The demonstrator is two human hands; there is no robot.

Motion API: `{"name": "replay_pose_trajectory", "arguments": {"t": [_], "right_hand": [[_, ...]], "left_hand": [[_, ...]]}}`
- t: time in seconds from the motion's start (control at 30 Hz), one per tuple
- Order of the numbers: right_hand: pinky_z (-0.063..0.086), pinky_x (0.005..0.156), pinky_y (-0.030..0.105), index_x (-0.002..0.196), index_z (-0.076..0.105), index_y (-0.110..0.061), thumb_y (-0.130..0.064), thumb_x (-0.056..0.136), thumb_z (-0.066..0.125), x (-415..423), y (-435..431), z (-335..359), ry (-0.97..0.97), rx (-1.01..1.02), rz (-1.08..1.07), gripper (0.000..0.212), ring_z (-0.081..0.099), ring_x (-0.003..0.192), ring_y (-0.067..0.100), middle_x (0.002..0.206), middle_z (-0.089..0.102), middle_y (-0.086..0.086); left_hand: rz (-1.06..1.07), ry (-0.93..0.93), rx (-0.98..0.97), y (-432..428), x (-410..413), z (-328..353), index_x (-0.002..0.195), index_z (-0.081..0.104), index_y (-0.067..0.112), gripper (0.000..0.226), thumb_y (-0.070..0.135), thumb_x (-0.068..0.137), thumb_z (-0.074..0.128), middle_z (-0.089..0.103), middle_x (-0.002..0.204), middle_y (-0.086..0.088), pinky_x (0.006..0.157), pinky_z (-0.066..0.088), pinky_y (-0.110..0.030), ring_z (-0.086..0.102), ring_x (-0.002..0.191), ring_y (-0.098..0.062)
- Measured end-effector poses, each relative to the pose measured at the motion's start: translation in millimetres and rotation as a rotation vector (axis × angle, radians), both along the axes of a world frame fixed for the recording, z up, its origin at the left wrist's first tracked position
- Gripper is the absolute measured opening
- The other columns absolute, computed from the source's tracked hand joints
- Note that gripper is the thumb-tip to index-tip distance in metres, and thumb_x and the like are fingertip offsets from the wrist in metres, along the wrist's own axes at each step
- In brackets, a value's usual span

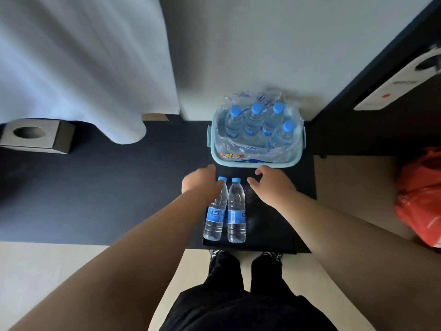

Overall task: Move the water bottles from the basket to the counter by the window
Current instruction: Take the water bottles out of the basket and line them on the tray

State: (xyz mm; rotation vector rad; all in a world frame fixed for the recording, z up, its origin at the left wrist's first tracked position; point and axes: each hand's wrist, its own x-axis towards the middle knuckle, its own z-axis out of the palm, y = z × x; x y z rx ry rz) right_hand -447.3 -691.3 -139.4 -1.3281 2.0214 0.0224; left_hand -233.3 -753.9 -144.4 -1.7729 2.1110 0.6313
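Note:
Two clear water bottles with blue caps stand side by side on a black tray (269,225): the left bottle (216,218) and the right bottle (236,211). Behind the tray, a light blue basket (257,164) holds several more water bottles (254,120) in torn plastic wrap. My left hand (201,181) hovers just left of the left bottle's cap, and my wrist covers part of its shoulder; the bottle's neck is bare. My right hand (272,185) is over the tray, right of the bottles, with its fingers spread and holding nothing. Both hands are just short of the basket's front rim.
Tray and basket sit on a dark counter (107,187) against a white wall. A white curtain (71,68) hangs at the left, above a grey tissue box (35,136). An orange plastic bag (422,199) lies on the floor at the right. My legs stand close to the counter's front edge.

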Motion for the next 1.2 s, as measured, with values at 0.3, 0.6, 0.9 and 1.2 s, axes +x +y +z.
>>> {"name": "replay_pose_trajectory", "arguments": {"t": [0.3, 0.6, 0.9, 1.2], "right_hand": [[0.054, 0.074, 0.034, 0.134, 0.062, -0.027, -0.059, 0.099, 0.057, -40, -15, 55, 0.014, -0.172, -0.089, 0.048, 0.071, 0.104, 0.023, 0.122, 0.072, -0.001], [0.057, 0.072, 0.037, 0.139, 0.057, -0.024, -0.052, 0.102, 0.056, -78, -60, 75, 0.085, -0.231, -0.077, 0.046, 0.07, 0.097, 0.025, 0.113, 0.072, 0.002], [0.055, 0.076, 0.041, 0.147, 0.046, -0.019, -0.042, 0.108, 0.051, -92, -98, 54, 0.167, -0.139, -0.02, 0.046, 0.068, 0.106, 0.031, 0.119, 0.068, 0.008], [0.044, 0.064, 0.037, 0.15, 0.042, -0.018, -0.042, 0.108, 0.05, -96, -93, 22, 0.254, -0.169, 0.022, 0.049, 0.069, 0.101, 0.032, 0.115, 0.069, 0.01]], "left_hand": [[-0.047, 0.066, -0.135, -29, -41, 64, 0.128, 0.055, 0.032, 0.041, 0.057, 0.095, 0.052, 0.071, 0.103, 0.003, 0.062, 0.048, -0.032, 0.068, 0.085, -0.024], [-0.077, 0.067, -0.188, -73, -98, 89, 0.136, 0.051, 0.028, 0.047, 0.057, 0.099, 0.049, 0.069, 0.106, 0.001, 0.067, 0.05, -0.034, 0.066, 0.085, -0.023], [-0.079, 0.086, -0.174, -116, -144, 66, 0.134, 0.051, 0.031, 0.042, 0.054, 0.098, 0.054, 0.071, 0.112, 0.003, 0.065, 0.04, -0.032, 0.067, 0.094, -0.024], [-0.03, 0.14, -0.187, -127, -170, 32, 0.134, 0.047, 0.025, 0.034, 0.034, 0.102, 0.052, 0.063, 0.093, -0.003, 0.05, 0.03, -0.032, 0.054, 0.073, -0.028]]}}
